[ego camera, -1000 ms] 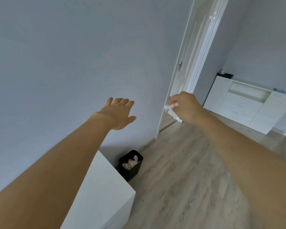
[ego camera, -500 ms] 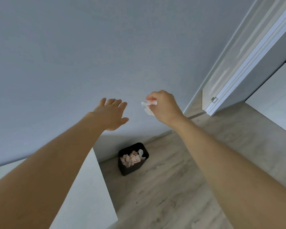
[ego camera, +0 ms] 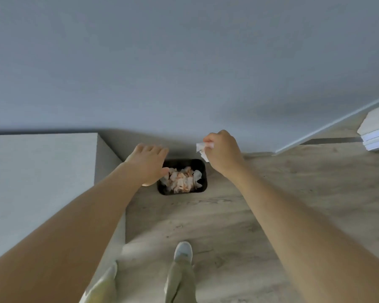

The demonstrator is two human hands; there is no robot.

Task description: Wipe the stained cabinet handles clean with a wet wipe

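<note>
My right hand (ego camera: 222,153) pinches a crumpled white wet wipe (ego camera: 202,149) in the air, just above and to the right of a small black bin (ego camera: 202,166). The bin stands on the floor against the grey wall and holds several crumpled, stained wipes (ego camera: 181,180). My left hand (ego camera: 148,164) hovers with straight fingers over the bin's left side and holds nothing. No cabinet handle is in view.
A white cabinet top (ego camera: 39,182) fills the left side, close to the bin. Wooden floor (ego camera: 271,204) spreads to the right. A white door edge (ego camera: 375,133) shows at the far right. My feet (ego camera: 183,251) stand in front of the bin.
My view has tilted down and turned left, so the bin now sits centred below my hands. Both hands have come down over it, and the right still pinches the wipe.
</note>
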